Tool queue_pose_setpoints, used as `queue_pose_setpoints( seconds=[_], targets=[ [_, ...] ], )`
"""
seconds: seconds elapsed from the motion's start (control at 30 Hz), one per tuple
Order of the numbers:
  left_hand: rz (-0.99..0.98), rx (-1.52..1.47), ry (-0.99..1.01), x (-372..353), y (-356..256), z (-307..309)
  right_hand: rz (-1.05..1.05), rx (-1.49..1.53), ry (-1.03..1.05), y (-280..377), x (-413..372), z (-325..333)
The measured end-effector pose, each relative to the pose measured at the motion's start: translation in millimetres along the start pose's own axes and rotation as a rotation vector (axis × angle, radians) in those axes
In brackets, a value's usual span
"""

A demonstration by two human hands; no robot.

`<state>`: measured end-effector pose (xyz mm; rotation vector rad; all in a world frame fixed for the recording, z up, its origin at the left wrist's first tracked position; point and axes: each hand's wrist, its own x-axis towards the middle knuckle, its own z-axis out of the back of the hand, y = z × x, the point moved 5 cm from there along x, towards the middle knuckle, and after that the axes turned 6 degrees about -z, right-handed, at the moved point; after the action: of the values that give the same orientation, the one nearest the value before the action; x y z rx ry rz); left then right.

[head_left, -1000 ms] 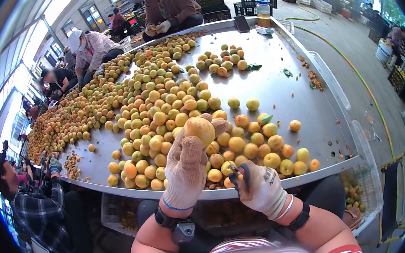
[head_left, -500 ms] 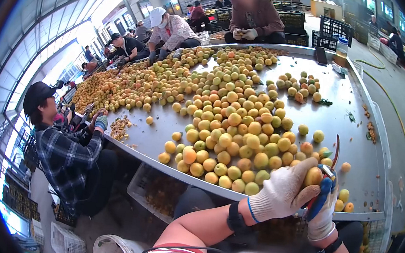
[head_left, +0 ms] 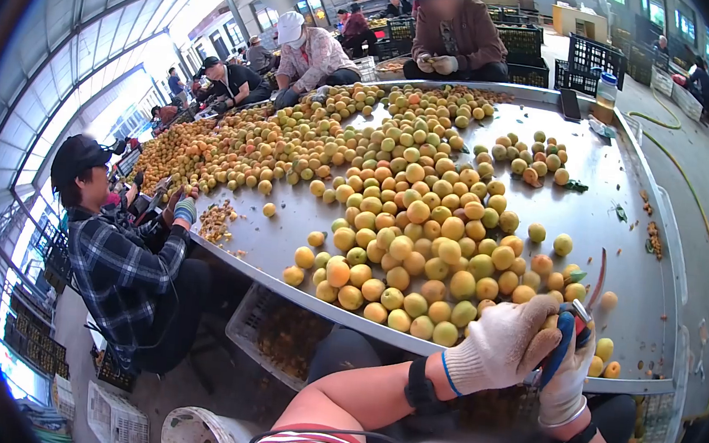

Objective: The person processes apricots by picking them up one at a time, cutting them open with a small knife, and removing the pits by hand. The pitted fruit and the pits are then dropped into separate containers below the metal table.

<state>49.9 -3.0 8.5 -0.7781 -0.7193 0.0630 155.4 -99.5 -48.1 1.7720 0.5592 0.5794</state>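
Note:
My left hand (head_left: 506,340), in a white knitted glove with tan-coated fingers, is closed around an apricot (head_left: 550,322). Most of that fruit is hidden by the glove. Beside it, my right hand (head_left: 568,384), also gloved, grips a pair of pruning shears (head_left: 561,348) with blue and red handles. One long curved blade points up and away over the table edge. Both hands are close together above the near right edge of the table. Yellow-orange apricots (head_left: 419,252) lie in a wide heap just beyond them.
The metal table (head_left: 617,304) has a raised rim and scattered leaves. A co-worker in a plaid shirt (head_left: 126,273) sits at the left; others work along the far side. A white bucket (head_left: 192,435) and a crate (head_left: 265,332) stand below. A bottle (head_left: 606,96) and phone (head_left: 570,104) sit at the far corner.
My left fingers have closed further over the apricot, which now shows less. The shears have tilted slightly to the right. The whole view has shifted a little.

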Motion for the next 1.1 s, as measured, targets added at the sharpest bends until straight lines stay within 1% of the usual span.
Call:
queue_pose_setpoints(
  seconds=[0.03,0.07,0.1,0.13,0.17,0.2,0.23,0.27,0.3,0.33,0.37,0.4,0.43,0.47,0.5,0.53,0.57,0.6,0.63,0.7,0.73,0.77,0.8,0.83,0.87,0.9,0.93,0.97,1.0,1.03,1.07,1.1],
  targets=[
    [0.062,-0.026,0.021,-2.3,1.0,-3.1,-0.032,0.022,-0.024,3.8,-3.6,-1.5],
    [0.062,-0.026,0.021,-3.3,-0.6,-5.2,-0.065,0.044,-0.047,5.2,-5.8,-1.7],
    [0.147,-0.113,0.024,-5.0,1.9,-8.8,-0.066,0.043,-0.046,2.4,-5.8,-0.2],
    [0.232,-0.2,0.026,-6.9,3.9,-11.5,-0.025,-0.021,-0.071,-0.4,-5.7,3.7],
    [0.231,-0.199,0.025,-7.4,1.2,-11.4,0.017,-0.084,-0.096,-1.0,-5.6,6.1],
    [0.287,-0.291,0.032,-8.6,0.7,-12.5,0.018,-0.083,-0.094,-1.1,-5.2,5.7],
    [0.343,-0.383,0.037,-10.1,1.1,-13.6,0.063,-0.115,-0.111,1.5,-5.3,5.6],
    [0.342,-0.381,0.036,-10.3,1.0,-14.0,0.108,-0.149,-0.129,4.1,-5.6,6.0],
    [0.355,-0.384,0.033,-10.5,2.4,-16.2,0.108,-0.149,-0.129,2.9,-5.5,7.2],
    [0.369,-0.389,0.031,-10.9,3.7,-19.9,0.227,-0.32,-0.131,5.8,-7.2,7.6],
    [0.369,-0.394,0.034,-15.8,11.2,-29.7,0.346,-0.494,-0.134,6.2,-9.4,8.9],
    [0.239,-0.262,-0.105,-20.0,16.6,-32.0,0.527,-0.625,-0.151,8.9,-12.4,8.2],
    [0.109,-0.136,-0.235,-26.7,19.4,-36.8,0.47,-0.553,-0.026,11.7,-11.1,7.9],
    [0.325,-0.313,-0.037,-21.8,18.1,-32.2,0.387,-0.443,0.003,15.1,-9.3,3.2],
    [0.599,-0.757,-0.088,-30.4,45.0,-53.6,0.3,-0.342,0.014,17.5,-8.5,2.2],
    [0.981,-0.978,-0.057,-30.2,35.6,-47.9,0.218,-0.239,0.016,14.7,-4.4,2.0],
    [1.015,-0.964,-0.004,-26.8,33.8,-44.2,0.14,-0.141,0.01,11.4,1.2,7.9],
    [1.082,-1.036,-0.073,-22.5,35.5,-45.0,0.481,-0.573,-0.036,31.7,0.8,12.3],
    [1.002,-1.186,0.009,-17.0,30.5,-41.8,0.806,-1.013,-0.051,42.9,-2.7,10.4],
    [0.89,-1.329,0.091,-10.0,28.5,-34.2,0.912,-0.794,0.063,50.0,4.9,18.0],
    [0.832,-1.315,0.101,-6.5,28.3,-30.0,0.587,-0.383,0.169,50.8,8.0,20.5],
    [0.772,-1.297,0.106,-3.7,27.8,-24.2,0.584,-0.383,0.162,60.4,4.7,22.4],
    [0.685,-1.309,0.129,-1.1,26.4,-18.1,0.195,-0.117,0.258,54.8,10.2,25.3],
    [0.689,-1.308,0.134,-0.7,24.1,-15.7,-0.196,0.152,0.344,42.4,9.3,23.8],
    [0.698,-1.273,0.074,0.3,21.9,-11.6,-0.239,0.187,0.368,39.9,5.8,18.9],
    [0.705,-1.24,0.015,0.5,22.5,-7.7,-0.178,0.023,0.496,46.5,4.7,19.1],
    [0.604,-1.318,0.083,3.5,21.6,-2.8,-0.204,-0.026,0.566,54.9,1.3,14.3],
    [0.61,-1.321,0.089,2.5,21.3,-2.3,-0.231,-0.074,0.635,60.4,-1.6,9.6],
    [0.605,-1.24,0.081,2.5,19.8,-0.4,-0.064,-0.198,0.695,57.4,2.1,10.1],
    [0.599,-1.159,0.073,3.0,19.7,2.0,-0.067,-0.198,0.69,57.6,2.6,10.7],
    [0.584,-1.258,0.115,3.5,19.0,4.0,0.012,-0.219,0.642,62.0,3.6,11.8],
    [0.586,-1.263,0.119,3.7,13.2,2.5,0.091,-0.24,0.594,66.9,3.7,14.0]
  ],
)
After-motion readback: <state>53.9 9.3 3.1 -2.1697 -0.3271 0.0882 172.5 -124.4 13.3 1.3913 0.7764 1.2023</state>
